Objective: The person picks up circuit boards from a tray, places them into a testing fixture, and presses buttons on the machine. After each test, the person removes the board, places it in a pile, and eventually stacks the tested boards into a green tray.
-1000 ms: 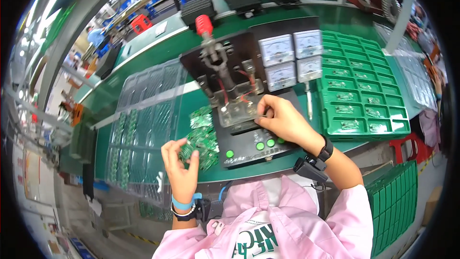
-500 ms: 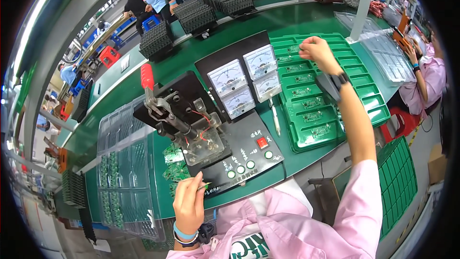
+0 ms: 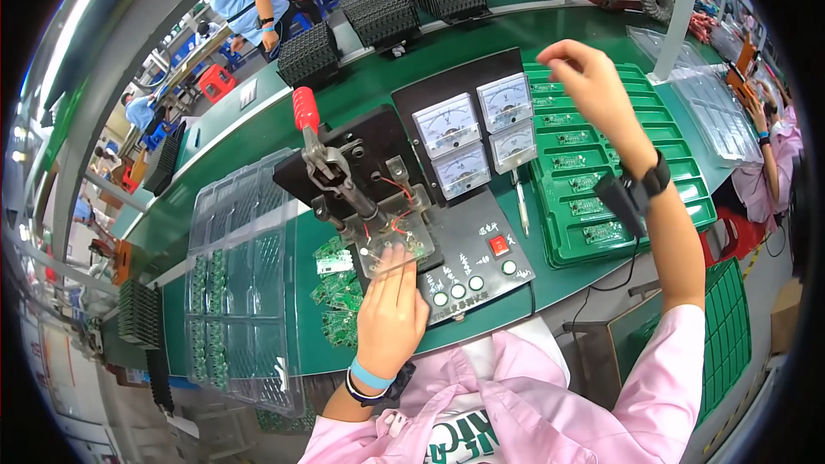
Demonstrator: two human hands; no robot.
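My left hand (image 3: 387, 305) reaches into the test fixture (image 3: 412, 241), its fingers stretched out with the tips at the clear plate. Whether a small board lies under those fingertips is hidden. The fixture's toggle clamp has a red handle (image 3: 305, 109) that stands raised. My right hand (image 3: 593, 86) hovers above the far left part of the green tray (image 3: 559, 245), its thumb and index finger apart with nothing visible between them. Several small green circuit boards (image 3: 584, 182) sit in the tray's left column of slots. Dark straps are round both wrists.
Beside the fixture stand dial meters (image 3: 447, 126), with a white pen (image 3: 522, 206) to their right. Loose boards (image 3: 339, 292) lie left of the fixture, near a clear tray (image 3: 266, 283). Black racks (image 3: 378, 17) line the back. A co-worker in pink (image 3: 765, 172) sits far right.
My left hand has moved forward and right from the fixture's front left edge onto its clear plate; the small board it pinched no longer shows. My right hand has opened and lifted off the tray.
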